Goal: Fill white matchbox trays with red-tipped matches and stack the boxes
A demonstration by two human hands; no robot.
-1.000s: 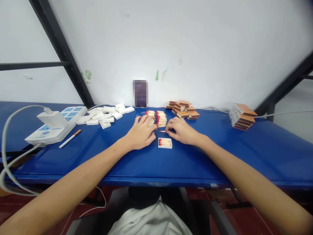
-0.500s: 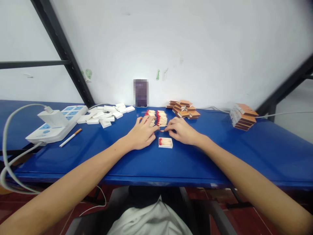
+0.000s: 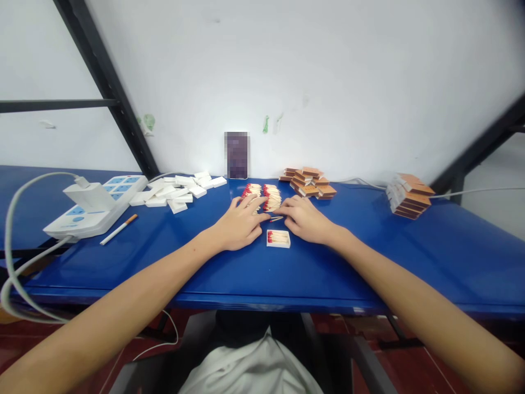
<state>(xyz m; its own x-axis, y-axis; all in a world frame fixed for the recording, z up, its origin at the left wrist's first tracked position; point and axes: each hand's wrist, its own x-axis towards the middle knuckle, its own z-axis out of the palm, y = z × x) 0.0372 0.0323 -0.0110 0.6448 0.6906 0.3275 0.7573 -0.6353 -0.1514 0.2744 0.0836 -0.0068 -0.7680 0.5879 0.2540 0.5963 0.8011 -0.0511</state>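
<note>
My left hand [image 3: 239, 223] rests with fingers spread at the left of two piles of red-headed matches, its fingertips over the left match pile [image 3: 252, 190]. Its thumb tip is at the head end of a single match [image 3: 276, 219], which lies on the table between my hands. My right hand [image 3: 304, 219] has its index finger stretched toward the lower edge of the right match pile [image 3: 271, 198], thumb apart, beside the other end of that match. Just below sits a white matchbox tray [image 3: 278, 245] with several matches inside, heads to the left.
White empty-looking trays [image 3: 176, 193] lie heaped at left, near a power strip [image 3: 102, 205] and a cigarette [image 3: 118, 229]. Brown matchbox sleeves [image 3: 310, 182] are piled behind my right hand; another stack [image 3: 411, 197] stands farther right. A blurred dark panel [image 3: 237, 156] leans on the wall.
The single match now shows more fully between the hands. My right index finger has stretched slightly left and away from the thumb; my left hand has barely moved.
</note>
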